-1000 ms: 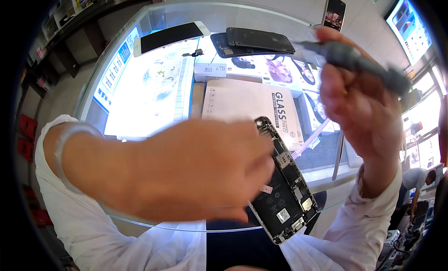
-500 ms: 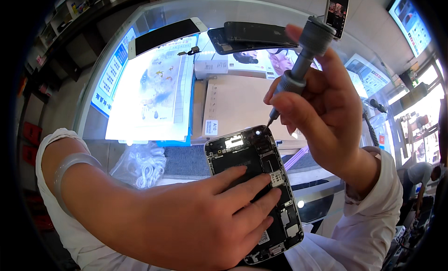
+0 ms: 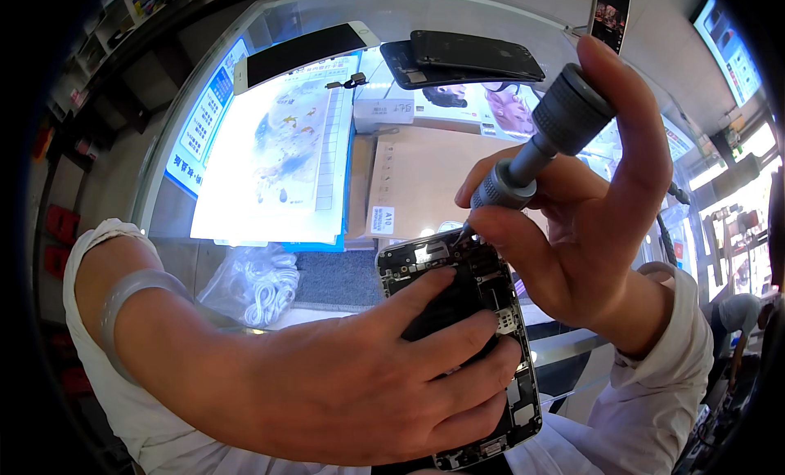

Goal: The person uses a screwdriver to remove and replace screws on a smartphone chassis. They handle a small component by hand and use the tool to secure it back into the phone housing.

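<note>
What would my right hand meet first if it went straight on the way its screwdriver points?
Most likely the phone under your left hand: the screwdriver in your right hand points down at its far end, though whether the tip touches it is unclear.

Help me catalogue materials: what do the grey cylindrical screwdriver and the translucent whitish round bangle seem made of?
Grey cylindrical screwdriver: satin metal, probably, given its ridged grips and sheen. Translucent whitish round bangle: glossy plastic, glass or stone, unclear which; it catches highlights.
</note>
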`<state>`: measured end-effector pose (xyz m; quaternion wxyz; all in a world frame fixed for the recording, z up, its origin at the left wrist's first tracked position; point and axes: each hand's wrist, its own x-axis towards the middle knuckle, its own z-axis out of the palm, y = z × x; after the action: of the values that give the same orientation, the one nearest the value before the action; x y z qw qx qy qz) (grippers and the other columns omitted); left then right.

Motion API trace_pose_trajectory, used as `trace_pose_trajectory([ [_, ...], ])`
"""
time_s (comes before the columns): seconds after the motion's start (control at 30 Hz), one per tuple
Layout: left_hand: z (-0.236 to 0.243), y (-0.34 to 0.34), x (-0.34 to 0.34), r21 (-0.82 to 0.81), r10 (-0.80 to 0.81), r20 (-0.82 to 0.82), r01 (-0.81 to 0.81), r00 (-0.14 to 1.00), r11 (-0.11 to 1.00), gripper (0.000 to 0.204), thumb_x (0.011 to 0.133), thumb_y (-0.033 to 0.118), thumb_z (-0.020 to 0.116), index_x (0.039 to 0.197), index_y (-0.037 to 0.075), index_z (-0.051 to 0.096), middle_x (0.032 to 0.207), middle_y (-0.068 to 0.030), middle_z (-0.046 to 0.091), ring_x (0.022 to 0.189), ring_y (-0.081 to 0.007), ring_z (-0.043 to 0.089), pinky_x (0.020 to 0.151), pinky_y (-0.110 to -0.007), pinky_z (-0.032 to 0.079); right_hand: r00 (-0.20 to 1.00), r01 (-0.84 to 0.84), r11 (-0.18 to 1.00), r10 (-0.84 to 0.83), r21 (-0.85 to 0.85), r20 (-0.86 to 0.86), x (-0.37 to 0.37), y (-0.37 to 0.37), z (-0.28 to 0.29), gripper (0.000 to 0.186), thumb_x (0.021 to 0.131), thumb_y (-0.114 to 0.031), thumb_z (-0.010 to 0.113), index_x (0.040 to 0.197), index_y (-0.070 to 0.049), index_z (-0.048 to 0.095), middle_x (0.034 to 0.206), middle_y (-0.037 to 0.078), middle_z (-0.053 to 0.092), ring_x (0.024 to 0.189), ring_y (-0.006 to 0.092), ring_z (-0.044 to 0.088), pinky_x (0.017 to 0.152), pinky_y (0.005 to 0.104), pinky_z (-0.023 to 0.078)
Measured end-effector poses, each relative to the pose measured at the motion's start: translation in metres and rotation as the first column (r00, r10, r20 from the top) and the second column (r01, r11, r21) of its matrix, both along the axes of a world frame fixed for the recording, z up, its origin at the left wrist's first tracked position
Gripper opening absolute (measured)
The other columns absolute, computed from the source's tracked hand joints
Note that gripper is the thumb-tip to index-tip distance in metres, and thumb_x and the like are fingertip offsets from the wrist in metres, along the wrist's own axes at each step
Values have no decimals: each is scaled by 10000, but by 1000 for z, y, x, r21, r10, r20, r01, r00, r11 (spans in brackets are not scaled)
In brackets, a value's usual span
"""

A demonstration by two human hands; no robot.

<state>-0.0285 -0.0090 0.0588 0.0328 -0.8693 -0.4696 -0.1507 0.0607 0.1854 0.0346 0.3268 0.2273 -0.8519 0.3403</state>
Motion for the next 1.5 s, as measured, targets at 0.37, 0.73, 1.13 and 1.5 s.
trace_pose_trajectory([
  [0.37, 28, 29, -63, -326, 403, 84, -357, 911, 875, 163, 850, 160, 747, 924, 37, 669, 786, -62, 632, 647, -215, 625, 557, -304, 506, 1000, -5, 1000, 5, 18, 1, 0, 7, 2, 957, 909, 24, 673, 1522, -59, -57, 1575, 279, 160, 858, 250, 704, 714, 333, 622],
  [0.73, 20, 47, -70, -609, 518, 461, -167, 721, 775, 179, 876, 144, 693, 886, -34, 696, 745, -134, 675, 646, -198, 644, 597, -336, 499, 1000, 8, 1000, -8, 20, 16, 3, 3, 4, 902, 901, 70, 660, 1515, -39, 8, 1532, 238, 252, 926, 263, 702, 720, 329, 615],
  [1.13, 8, 52, -74, -533, 449, 509, -140, 735, 834, 128, 832, 110, 745, 830, -15, 716, 729, -115, 695, 638, -188, 645, 620, -313, 511, 999, -44, 976, 48, 215, -15, 1, 6, 14, 896, 855, 51, 736, 1493, -28, 112, 1469, 226, 326, 934, 281, 694, 716, 324, 603],
  [1.5, 13, 51, -74, -632, 535, 498, -136, 682, 763, 92, 836, 86, 739, 843, -6, 730, 731, -76, 700, 657, -139, 647, 633, -284, 514, 999, -13, 997, 9, 76, 52, -2, 4, 19, 854, 822, 66, 750, 1463, -7, 190, 1154, 211, 609, 914, 233, 686, 799, 329, 576],
])
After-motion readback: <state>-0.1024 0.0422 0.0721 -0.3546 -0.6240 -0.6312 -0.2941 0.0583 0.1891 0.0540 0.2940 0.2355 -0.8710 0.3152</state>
